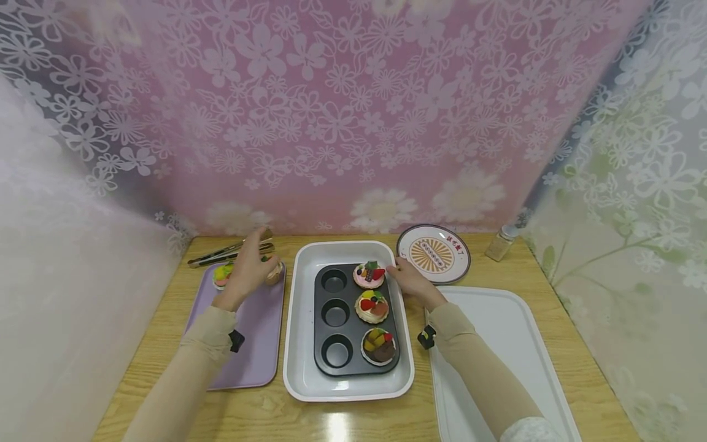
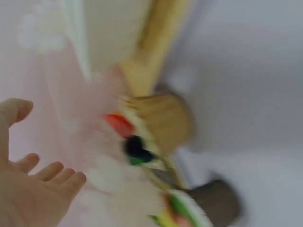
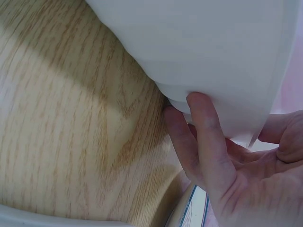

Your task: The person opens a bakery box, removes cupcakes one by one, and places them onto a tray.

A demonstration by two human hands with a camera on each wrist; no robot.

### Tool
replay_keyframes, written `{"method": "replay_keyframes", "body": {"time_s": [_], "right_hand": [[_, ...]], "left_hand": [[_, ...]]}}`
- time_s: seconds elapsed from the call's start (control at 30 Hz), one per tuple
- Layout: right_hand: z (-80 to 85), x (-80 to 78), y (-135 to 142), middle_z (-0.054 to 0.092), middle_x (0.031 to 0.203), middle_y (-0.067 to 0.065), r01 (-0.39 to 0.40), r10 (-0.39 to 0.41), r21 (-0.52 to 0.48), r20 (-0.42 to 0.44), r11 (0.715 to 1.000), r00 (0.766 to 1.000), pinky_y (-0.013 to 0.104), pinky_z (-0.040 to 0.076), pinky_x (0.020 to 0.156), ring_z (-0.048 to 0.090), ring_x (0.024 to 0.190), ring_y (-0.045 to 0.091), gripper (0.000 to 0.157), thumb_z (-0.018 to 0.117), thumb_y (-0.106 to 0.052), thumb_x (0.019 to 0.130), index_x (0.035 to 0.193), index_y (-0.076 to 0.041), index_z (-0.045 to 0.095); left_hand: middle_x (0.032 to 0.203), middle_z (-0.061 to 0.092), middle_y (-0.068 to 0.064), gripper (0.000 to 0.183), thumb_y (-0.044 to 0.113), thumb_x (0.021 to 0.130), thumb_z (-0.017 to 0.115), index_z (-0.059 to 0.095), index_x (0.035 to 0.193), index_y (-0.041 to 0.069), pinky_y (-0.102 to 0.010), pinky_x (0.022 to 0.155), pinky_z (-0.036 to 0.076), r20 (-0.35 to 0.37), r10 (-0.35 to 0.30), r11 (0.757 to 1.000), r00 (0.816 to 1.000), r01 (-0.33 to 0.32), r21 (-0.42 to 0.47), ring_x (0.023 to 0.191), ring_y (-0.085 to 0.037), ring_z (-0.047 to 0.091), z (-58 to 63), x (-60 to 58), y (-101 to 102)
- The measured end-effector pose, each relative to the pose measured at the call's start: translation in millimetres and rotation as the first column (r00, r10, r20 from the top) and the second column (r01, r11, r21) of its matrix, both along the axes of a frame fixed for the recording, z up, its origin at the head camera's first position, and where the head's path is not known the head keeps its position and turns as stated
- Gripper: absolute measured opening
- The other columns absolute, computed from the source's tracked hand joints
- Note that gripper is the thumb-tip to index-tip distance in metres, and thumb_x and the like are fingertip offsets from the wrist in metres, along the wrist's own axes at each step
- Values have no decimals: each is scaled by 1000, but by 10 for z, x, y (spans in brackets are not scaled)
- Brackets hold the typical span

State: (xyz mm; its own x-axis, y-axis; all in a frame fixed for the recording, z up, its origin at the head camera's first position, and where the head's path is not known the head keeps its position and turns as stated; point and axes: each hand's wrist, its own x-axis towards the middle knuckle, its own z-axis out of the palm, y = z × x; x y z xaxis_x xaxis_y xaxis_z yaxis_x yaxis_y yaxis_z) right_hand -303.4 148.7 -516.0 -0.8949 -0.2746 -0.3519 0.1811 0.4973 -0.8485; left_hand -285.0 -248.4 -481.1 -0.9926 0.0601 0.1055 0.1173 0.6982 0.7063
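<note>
My left hand (image 1: 248,273) is over the far end of a purple tray (image 1: 251,359). Its fingers are spread and hold nothing in the left wrist view. Close to it are two fruit-topped cupcakes, one with a tan wrapper (image 2: 165,124) and one with a dark wrapper (image 2: 217,201), both blurred. My right hand (image 1: 413,283) grips the side of a deep white tray (image 1: 294,334), thumb at the rim and fingers along the outer wall. Inside sits a dark muffin pan (image 1: 351,331). Its right column holds a pink cupcake (image 1: 361,281), a cream cupcake (image 1: 369,314) and a chocolate cupcake (image 1: 381,353).
Metal tongs (image 1: 212,256) lie behind the purple tray. A patterned plate (image 1: 458,261) is at the back right, partly behind my right hand, with a small shaker jar (image 1: 501,244) beyond it. A flat white tray (image 1: 497,313) lies under my right forearm. Walls of floral cloth surround the table.
</note>
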Motion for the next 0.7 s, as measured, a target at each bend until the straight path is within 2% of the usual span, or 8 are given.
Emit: {"method": "replay_keyframes", "body": {"time_s": [0.13, 0.27, 0.43, 0.53, 0.7], "right_hand": [[-4, -17, 1, 46, 154, 32, 12, -12, -6, 2, 1000, 1000, 56, 60, 97, 58, 134, 48, 49, 35, -24, 115, 155, 5, 36], [-8, -28, -6, 48, 153, 31, 17, -17, -6, -3, 1000, 1000, 54, 60, 97, 60, 133, 47, 48, 36, -25, 115, 154, 4, 38], [-17, -16, -9, 48, 153, 32, 12, -12, -1, -3, 1000, 1000, 54, 61, 96, 60, 132, 47, 48, 36, -26, 116, 154, 3, 38], [-9, 2, -6, 48, 154, 31, 10, -10, 8, 1, 1000, 1000, 54, 60, 97, 59, 134, 47, 49, 36, -27, 116, 155, 2, 37], [2, 22, 2, 47, 155, 30, 13, -13, 12, 14, 1000, 1000, 56, 60, 97, 59, 134, 47, 50, 36, -28, 116, 157, 0, 36]], "left_hand": [[175, 23, -15, 90, 35, 100, 69, 15, 171, 23, -68, 124, 27, -30, -72, 997, 997, 73, 34, 160, -43, 25, 288, -10, 246], [178, 20, -7, 93, 32, 98, 72, 14, 171, 25, -65, 128, 23, -57, -150, 985, 987, 154, 81, 163, -37, 21, 453, -40, 543], [179, 16, -1, 99, 36, 97, 75, 9, 171, 31, -62, 130, 22, -33, -250, 953, 968, 252, 168, 165, -31, 19, 507, -138, 851], [179, 14, -3, 100, 39, 97, 76, 8, 170, 35, -64, 129, 23, -6, -317, 923, 948, 310, 228, 165, -31, 18, 520, -203, 979], [177, 21, -5, 95, 38, 98, 75, 12, 169, 37, -65, 127, 26, 42, -387, 894, 921, 364, 262, 164, -34, 21, 486, -267, 1179]]}}
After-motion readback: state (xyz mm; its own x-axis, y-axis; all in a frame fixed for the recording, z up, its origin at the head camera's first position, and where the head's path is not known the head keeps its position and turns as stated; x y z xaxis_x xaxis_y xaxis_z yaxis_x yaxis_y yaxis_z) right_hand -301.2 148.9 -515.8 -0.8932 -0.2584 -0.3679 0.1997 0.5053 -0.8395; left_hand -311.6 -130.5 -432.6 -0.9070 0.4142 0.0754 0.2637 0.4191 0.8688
